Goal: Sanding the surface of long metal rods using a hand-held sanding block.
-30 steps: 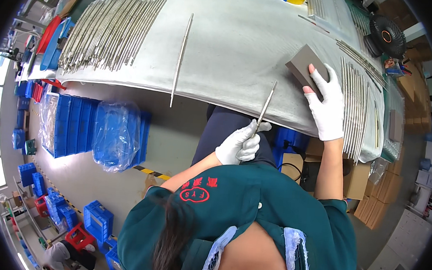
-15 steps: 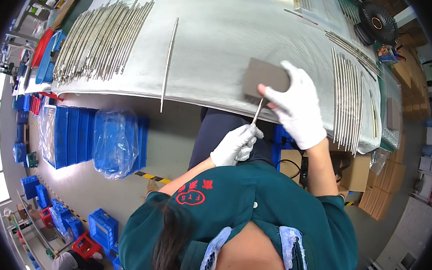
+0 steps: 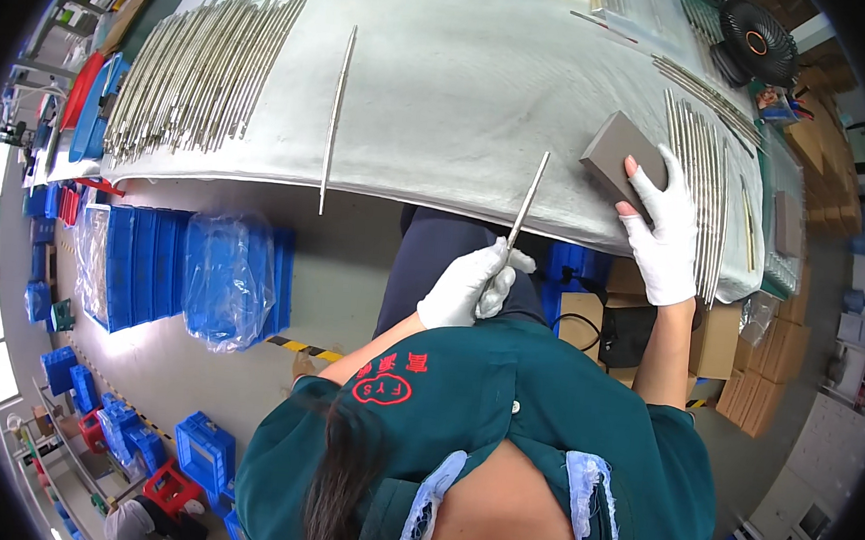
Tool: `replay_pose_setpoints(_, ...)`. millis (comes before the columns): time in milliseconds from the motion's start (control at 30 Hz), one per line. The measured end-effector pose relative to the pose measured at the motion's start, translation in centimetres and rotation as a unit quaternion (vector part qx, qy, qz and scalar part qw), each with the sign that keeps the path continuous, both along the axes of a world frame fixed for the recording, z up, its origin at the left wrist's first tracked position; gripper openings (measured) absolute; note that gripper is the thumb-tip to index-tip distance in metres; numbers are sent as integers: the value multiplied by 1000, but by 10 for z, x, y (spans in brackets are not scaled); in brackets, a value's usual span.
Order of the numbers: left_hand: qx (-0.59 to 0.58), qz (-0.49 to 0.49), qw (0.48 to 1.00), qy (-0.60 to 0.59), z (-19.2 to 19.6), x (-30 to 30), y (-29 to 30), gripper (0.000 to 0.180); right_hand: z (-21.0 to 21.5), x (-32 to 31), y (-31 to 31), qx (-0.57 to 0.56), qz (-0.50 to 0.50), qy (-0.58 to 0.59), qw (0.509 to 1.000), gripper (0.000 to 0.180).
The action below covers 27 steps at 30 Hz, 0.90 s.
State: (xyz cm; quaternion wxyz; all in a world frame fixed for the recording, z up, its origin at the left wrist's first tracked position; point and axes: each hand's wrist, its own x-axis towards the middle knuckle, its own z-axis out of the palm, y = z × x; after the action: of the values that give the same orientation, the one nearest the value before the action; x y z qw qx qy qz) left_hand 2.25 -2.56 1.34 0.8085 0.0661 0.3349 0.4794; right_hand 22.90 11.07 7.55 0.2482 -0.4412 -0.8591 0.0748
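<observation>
My left hand [image 3: 474,285], in a white glove, is closed round the lower end of a thin metal rod [image 3: 530,197]. The rod tilts up and to the right, its tip over the table's front edge. My right hand [image 3: 668,231], gloved with two bare fingertips, grips a thick grey-brown block [image 3: 621,151] that looks like a sanding sponge. This block is tilted over the table's right part, apart from the rod. Just beyond it on the right lies a row of metal rods [image 3: 696,158].
A pale cloth covers the table [image 3: 445,90]. One single rod [image 3: 336,123] lies left of centre, partly over the front edge. Many rods [image 3: 200,73] lie at the far left. A black fan [image 3: 756,42] stands back right; blue crates [image 3: 152,268] sit below left.
My right hand has carried the block right, away from the rod, uncovering the rod's upper end. My left hand keeps hold of the rod in nearly the same place.
</observation>
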Motion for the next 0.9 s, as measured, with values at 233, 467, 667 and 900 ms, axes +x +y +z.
replay_pose_setpoints(233, 0, 50, 998, 48, -5, 0, 1, 33, -5, -6, 1, -21, -10, -22, 999, 49)
replay_pose_setpoints(467, -5, 44, 999, 8, -11, -1, 1, 31, 2, -27, 0, 32, 74, -5, 997, 39)
replay_pose_setpoints(667, -7, 44, 998, 34, -2, 3, 1, 32, 1, -85, 0, 138, 174, -10, 975, 47)
replay_pose_setpoints(900, -2, 48, 998, 38, 6, 4, 1, 32, 3, -58, 12, 85, 173, -29, 981, 46)
